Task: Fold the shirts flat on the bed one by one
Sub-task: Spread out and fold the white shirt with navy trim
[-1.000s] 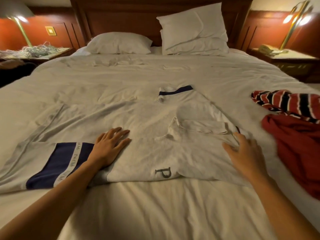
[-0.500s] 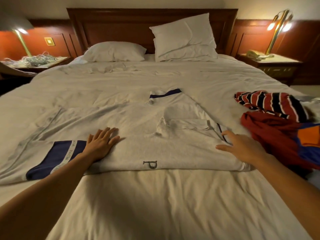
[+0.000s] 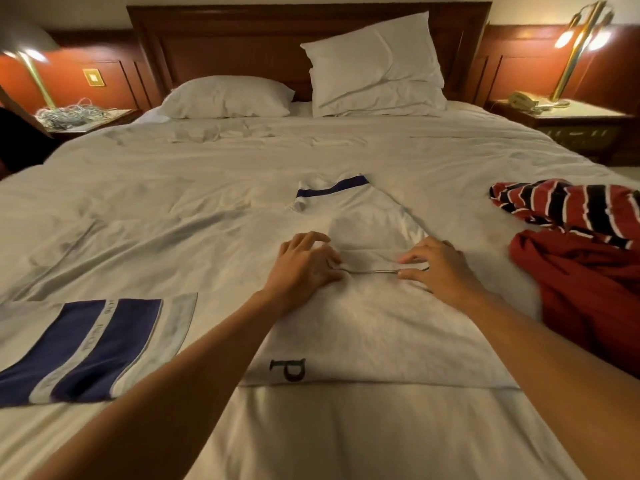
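Note:
A white polo shirt (image 3: 363,327) with navy trim lies spread on the white bed (image 3: 346,438), a dark letter P near its front edge and one navy-banded sleeve stretched out to the left. My left hand (image 3: 301,268) and my right hand (image 3: 440,268) sit close together at the shirt's collar in the middle. Each hand's curled fingers pinch one end of the collar fold. The other sleeve is folded up toward the headboard, its navy cuff showing.
A red, black and white striped shirt (image 3: 568,206) and a dark red garment (image 3: 588,299) lie bunched at the bed's right edge. Two white pillows (image 3: 374,64) lean at the wooden headboard. Nightstands with brass lamps flank the bed; the left one holds tangled cables.
Both hands left the shirt's outer sides and moved inward and forward to the collar, where they now pinch the fabric. The camera has come closer to the shirt.

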The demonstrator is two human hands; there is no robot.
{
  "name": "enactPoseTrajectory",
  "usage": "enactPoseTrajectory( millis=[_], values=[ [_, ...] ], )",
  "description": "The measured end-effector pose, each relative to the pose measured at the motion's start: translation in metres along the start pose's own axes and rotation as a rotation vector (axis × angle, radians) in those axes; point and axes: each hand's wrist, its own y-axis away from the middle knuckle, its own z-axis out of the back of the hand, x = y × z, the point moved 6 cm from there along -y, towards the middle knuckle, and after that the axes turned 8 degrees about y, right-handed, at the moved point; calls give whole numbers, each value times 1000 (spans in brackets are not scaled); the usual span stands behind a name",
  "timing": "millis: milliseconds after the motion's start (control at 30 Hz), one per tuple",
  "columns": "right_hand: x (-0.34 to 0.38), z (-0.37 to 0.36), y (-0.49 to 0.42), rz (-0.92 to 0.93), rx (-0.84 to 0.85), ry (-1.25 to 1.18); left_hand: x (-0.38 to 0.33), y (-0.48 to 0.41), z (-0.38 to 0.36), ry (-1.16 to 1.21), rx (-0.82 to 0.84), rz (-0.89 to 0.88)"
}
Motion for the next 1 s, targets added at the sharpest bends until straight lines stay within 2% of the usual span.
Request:
enactPoseTrajectory(
  millis=[100,167,267,333,433,500,567,633,700,833,1000],
  values=[
    [-1,3,-10,77,-88,22,4,-12,3,20,-47,11],
    [5,10,-12,113,-116,28,4,-19,4,37,-19,45],
    [24,39,-7,156,-154,-92,-10,-23,21,117,-7,95],
    [33,69,7,164,-83,-206,-25,-14,45,235,8,73],
    [41,98,48,197,163,-196,-48,26,71,401,151,56],
    [38,98,77,145,274,-245,-48,59,70,610,131,204],
    [30,94,94,27,168,-310,-39,83,57,635,19,411],
    [19,79,104,-154,82,-243,-33,93,40,579,-33,562],
    [18,59,112,-297,110,-115,-36,91,29,559,-28,580],
    [31,44,120,-429,86,112,-48,81,16,494,-9,553],
    [34,42,122,-488,133,132,-40,83,18,625,-153,720]
  ],
)
